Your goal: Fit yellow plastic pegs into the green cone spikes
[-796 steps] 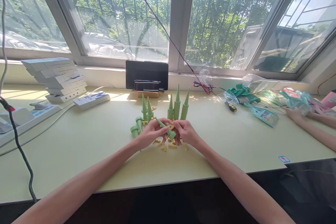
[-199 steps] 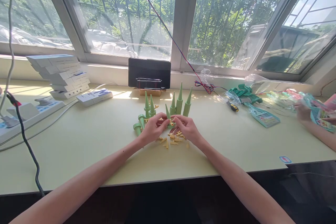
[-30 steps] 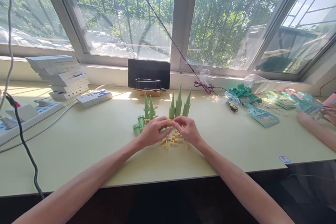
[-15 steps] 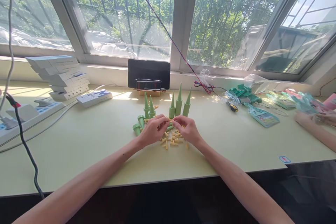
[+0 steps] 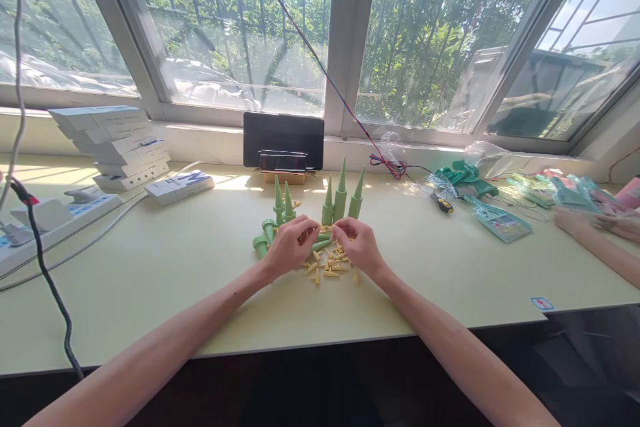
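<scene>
My left hand and my right hand hover over the table with a small gap between them. The fingers of each are closed in a pinch; whatever sits in them is too small to make out. Below and between them lies a loose pile of small yellow T-shaped plastic pieces. A green plastic spike lies flat by my right fingertips. Tall green spikes stand point-up behind my right hand. Two shorter ones stand behind my left hand, and capped green spikes lie beside it.
A dark tablet leans at the window. White boxes and a power strip are on the left. A yellow-black screwdriver and plastic bags lie to the right. Another person's hand is at the far right.
My hands have drawn slightly apart from touching fingertips, uncovering more of the green spike between them. The other person's hand at the far right has shifted a little left.
</scene>
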Demonstrator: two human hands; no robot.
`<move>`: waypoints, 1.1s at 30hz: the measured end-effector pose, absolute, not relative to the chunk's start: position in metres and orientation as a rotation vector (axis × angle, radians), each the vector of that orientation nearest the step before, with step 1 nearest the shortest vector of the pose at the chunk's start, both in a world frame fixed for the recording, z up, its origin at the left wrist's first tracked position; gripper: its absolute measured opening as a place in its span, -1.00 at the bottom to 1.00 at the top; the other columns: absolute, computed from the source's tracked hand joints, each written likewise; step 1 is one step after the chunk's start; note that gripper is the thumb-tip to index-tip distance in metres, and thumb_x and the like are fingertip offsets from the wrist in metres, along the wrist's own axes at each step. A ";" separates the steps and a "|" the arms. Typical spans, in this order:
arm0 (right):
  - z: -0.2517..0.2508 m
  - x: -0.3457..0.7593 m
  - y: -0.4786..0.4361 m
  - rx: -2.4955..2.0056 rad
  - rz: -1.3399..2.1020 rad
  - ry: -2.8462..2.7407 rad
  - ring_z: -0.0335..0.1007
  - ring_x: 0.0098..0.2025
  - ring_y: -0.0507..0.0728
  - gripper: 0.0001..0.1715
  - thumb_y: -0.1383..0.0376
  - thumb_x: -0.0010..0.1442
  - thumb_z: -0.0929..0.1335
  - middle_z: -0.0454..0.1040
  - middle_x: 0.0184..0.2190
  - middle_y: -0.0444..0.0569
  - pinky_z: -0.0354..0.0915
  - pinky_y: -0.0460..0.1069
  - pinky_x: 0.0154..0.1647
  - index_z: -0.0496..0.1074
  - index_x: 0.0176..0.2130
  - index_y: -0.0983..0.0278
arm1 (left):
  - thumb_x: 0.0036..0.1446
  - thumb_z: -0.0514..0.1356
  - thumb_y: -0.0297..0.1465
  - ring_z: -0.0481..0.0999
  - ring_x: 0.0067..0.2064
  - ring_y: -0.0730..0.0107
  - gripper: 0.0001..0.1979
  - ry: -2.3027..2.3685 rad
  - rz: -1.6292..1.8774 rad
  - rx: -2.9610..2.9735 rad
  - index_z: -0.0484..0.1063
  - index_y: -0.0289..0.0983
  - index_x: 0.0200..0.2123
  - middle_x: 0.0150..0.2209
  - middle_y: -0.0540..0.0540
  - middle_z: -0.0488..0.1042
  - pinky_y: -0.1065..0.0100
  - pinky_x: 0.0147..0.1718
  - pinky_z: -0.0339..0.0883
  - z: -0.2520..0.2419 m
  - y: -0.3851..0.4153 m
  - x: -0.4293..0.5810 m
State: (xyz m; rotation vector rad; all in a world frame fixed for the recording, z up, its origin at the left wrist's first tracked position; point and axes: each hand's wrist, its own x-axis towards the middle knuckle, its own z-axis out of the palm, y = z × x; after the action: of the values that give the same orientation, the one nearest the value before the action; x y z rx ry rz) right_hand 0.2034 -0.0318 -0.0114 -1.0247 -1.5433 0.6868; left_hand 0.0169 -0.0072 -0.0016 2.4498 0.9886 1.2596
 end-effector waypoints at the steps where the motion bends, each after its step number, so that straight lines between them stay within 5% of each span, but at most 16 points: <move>1: -0.011 0.203 -0.032 -1.031 0.681 -1.527 0.50 -0.40 0.13 -0.78 0.16 0.21 0.35 0.53 -0.46 -0.04 0.39 -0.02 -0.37 0.45 -0.35 0.26 | 0.28 0.12 -0.39 0.25 -0.52 0.56 -0.84 0.993 1.252 2.450 0.45 -0.28 -0.34 -0.45 0.02 0.35 0.45 -0.48 0.18 -0.002 -0.007 0.017; 33: -0.010 0.205 -0.032 -1.096 0.622 -1.503 0.49 -0.41 0.14 -0.74 0.11 0.23 0.33 0.54 -0.46 -0.04 0.39 0.00 -0.39 0.43 -0.36 0.24 | 0.21 0.14 -0.28 0.37 -0.48 0.41 -0.77 1.079 0.798 2.723 0.41 -0.25 -0.46 -0.49 -0.03 0.44 0.39 -0.50 0.13 -0.004 -0.004 0.012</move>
State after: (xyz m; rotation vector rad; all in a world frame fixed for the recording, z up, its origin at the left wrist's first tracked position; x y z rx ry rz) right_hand 0.2047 -0.0320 -0.0101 -1.0960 -1.5028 0.6216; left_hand 0.0122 -0.0043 -0.0040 2.7233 1.0785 0.7977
